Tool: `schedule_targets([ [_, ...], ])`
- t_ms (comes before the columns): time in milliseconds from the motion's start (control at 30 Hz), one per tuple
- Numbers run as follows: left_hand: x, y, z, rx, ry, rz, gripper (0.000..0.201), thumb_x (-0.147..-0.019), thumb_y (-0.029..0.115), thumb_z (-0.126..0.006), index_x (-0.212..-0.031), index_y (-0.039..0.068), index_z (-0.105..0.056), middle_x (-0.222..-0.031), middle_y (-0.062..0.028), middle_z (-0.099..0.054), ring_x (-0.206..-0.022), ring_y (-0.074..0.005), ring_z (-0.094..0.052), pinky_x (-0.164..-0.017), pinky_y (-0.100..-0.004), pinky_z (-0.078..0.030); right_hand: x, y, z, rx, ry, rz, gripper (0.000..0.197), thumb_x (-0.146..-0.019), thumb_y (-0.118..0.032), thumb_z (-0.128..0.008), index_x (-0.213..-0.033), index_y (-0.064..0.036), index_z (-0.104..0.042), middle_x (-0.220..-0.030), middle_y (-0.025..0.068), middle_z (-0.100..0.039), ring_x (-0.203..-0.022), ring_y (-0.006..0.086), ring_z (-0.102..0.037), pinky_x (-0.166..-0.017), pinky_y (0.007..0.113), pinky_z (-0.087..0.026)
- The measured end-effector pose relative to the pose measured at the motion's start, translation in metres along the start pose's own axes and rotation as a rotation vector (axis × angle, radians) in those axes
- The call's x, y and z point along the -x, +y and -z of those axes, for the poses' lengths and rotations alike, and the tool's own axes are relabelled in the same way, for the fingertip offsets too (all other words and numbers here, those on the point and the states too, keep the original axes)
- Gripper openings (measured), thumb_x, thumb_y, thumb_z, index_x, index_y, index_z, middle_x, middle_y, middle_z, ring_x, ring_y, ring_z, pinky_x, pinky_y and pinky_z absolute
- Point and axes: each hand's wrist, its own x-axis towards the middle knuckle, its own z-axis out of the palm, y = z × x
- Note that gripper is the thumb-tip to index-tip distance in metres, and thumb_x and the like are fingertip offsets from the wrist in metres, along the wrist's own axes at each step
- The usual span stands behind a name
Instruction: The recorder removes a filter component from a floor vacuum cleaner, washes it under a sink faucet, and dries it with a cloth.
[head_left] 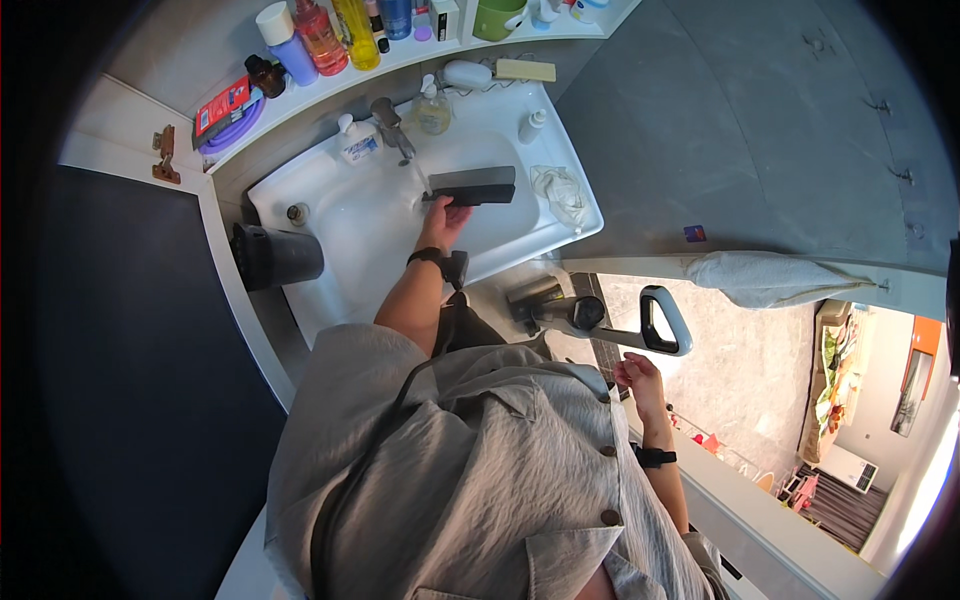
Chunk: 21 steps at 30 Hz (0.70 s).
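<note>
Cabinet door [130,350]: one, dark panel in a white frame, standing at the left.
Sink [350,240]: one, white, wide, with a flat rim.
Shelf [290,103]: one, white, curved in this view, above the sink's far side, bearing bottles in several colours.
Floor cleaner [622,336]: one, upright, with a pale looped handle, beside the sink at the right.
Towel [765,278]: one, pale, hanging at the right.
Bucket [280,257]: one, dark, tilted on its side over the sink's left rim.
Grey box [478,187]: one, long and narrow, held over the basin just beneath the tap.
Left hand [445,222]: gripping the box's near left end, dark band at the wrist.
Right hand [640,378]: fingers loosely bent, nothing visible in them, near the looped handle; dark band at the wrist.
Tap [388,122]: one, metal, spout pointing toward the box.
Plastic bag [562,195]: one, clear, crumpled, on the right rim.
Pump bottles: one white [357,140], one clear [432,108], either side of the tap.
</note>
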Motion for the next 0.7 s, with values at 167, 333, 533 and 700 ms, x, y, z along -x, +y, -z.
schedule_targets([
  [167, 0.013, -0.001, -0.006, -0.027, -0.058, 0.029, 0.017, -0.089, 0.007, -0.061, -0.103, -0.003, -0.059, -0.101, -0.0195, -0.067, -0.098, -0.0361, -0.067, -0.093, -0.0502, -0.058, 0.000, -0.007, -0.008, 0.016, -0.011, -0.004, 0.030, -0.101, -0.011, -0.055, -0.126, 0.0045, -0.057, -0.101, 0.0122, -0.070, -0.088, 0.0181, -0.068, -0.079, 0.030, -0.056],
  [333, 0.030, 0.015, 0.005, -0.020, -0.011, -0.057, 0.012, -0.090, 0.007, -0.061, -0.100, 0.001, -0.061, -0.100, -0.0158, -0.068, -0.095, -0.0318, -0.067, -0.092, -0.0503, -0.058, -0.004, -0.028, -0.029, 0.084, -0.042, 0.051, 0.027, -0.100, -0.011, -0.058, -0.122, 0.0049, -0.060, -0.102, 0.0130, -0.070, -0.087, 0.0183, -0.069, -0.078, 0.029, -0.057],
  [533, 0.048, 0.043, 0.022, -0.040, 0.042, -0.194, 0.012, -0.090, 0.005, -0.061, -0.103, 0.003, -0.060, -0.100, -0.0119, -0.068, -0.095, -0.0294, -0.068, -0.088, -0.0490, -0.061, -0.027, -0.049, -0.055, 0.224, -0.169, 0.144, 0.030, -0.100, -0.012, -0.058, -0.124, 0.0054, -0.059, -0.102, 0.0124, -0.071, -0.088, 0.0179, -0.069, -0.079, 0.029, -0.056],
  [700, 0.045, 0.070, 0.051, -0.017, 0.161, -0.380, 0.019, -0.090, 0.003, -0.062, -0.107, 0.005, -0.057, -0.100, -0.0097, -0.065, -0.095, -0.0277, -0.067, -0.087, -0.0472, -0.063, -0.048, -0.064, -0.083, 0.245, -0.237, 0.169, 0.030, -0.101, -0.011, -0.058, -0.126, 0.0054, -0.058, -0.099, 0.0092, -0.070, -0.087, 0.0139, -0.067, -0.079, 0.027, -0.055],
])
